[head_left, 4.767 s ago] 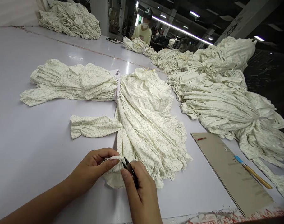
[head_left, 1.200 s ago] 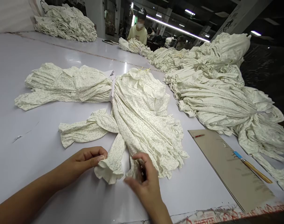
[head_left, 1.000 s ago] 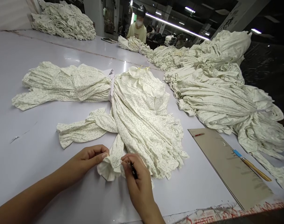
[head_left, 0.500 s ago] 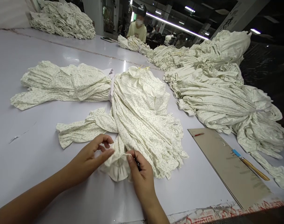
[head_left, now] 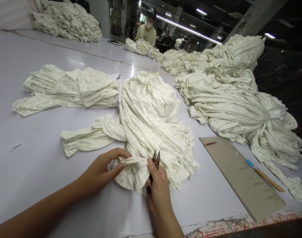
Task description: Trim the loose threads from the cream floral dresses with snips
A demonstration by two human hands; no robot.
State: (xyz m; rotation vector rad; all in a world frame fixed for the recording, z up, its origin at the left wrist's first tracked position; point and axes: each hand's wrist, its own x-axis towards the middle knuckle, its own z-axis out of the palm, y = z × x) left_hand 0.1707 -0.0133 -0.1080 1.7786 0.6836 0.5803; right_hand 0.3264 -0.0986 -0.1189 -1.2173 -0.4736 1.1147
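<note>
A pale floral garment point(head_left: 151, 125) with ruffled edges lies on the table in front of me. Its near sleeve ends in a gathered ruffle cuff point(head_left: 133, 175), stretched between both hands. My left hand point(head_left: 103, 168) pinches the cuff's left edge between thumb and fingers. With thumb and forefinger, my right hand point(head_left: 158, 185) grips the cuff's right edge. Small dark thread snips point(head_left: 156, 160) also sit in that hand, blades pointing up and slightly apart, their handles mostly hidden by the fingers. The other sleeve point(head_left: 91, 137) stretches out to the left.
A tied bundle of garments point(head_left: 71, 87) lies behind to the left. Large garment heaps point(head_left: 227, 89) line the right. A grey board point(head_left: 237, 175) carries a wooden-handled tool point(head_left: 268, 178) and a small red item point(head_left: 210, 143). Another person point(head_left: 146, 31) is at the far side.
My left hand has closed on the cuff edge, where its fingers were apart before. My right hand has moved right with the snips, and the cuff is spread wider.
</note>
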